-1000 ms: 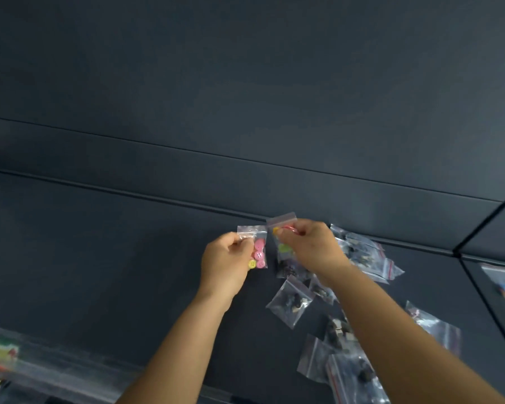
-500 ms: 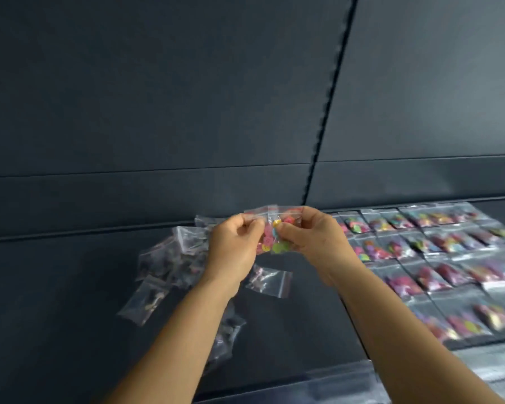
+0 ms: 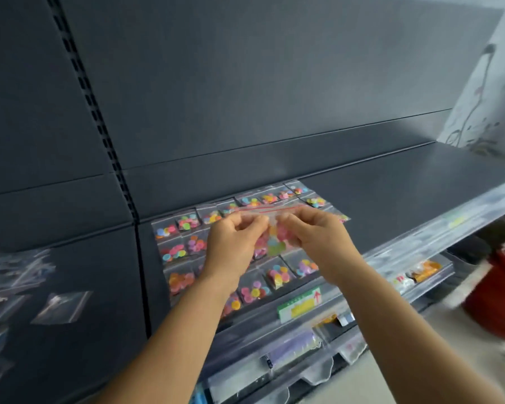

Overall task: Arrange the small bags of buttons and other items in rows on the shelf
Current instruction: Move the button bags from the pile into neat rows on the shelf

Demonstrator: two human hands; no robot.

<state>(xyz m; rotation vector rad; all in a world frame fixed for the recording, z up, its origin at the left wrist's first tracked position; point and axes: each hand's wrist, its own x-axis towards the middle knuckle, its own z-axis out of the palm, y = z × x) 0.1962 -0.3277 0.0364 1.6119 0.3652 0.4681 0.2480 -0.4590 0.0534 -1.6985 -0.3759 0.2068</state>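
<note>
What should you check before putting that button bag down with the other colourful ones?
1. Bag held firmly: ok. The left hand and right hand both pinch the held bag near its red strip.
2. Bag sealed: cannot tell, it is blurred.
3. Same kind as the rows: ok. It holds bright buttons like the laid-out bags.
4. Free space on the shelf: ok, bare surface lies to the right of the rows.
5. Rows neat: ok, they lie side by side.
6. Exact next spot: cannot tell, the hands hide part of the rows.
</note>
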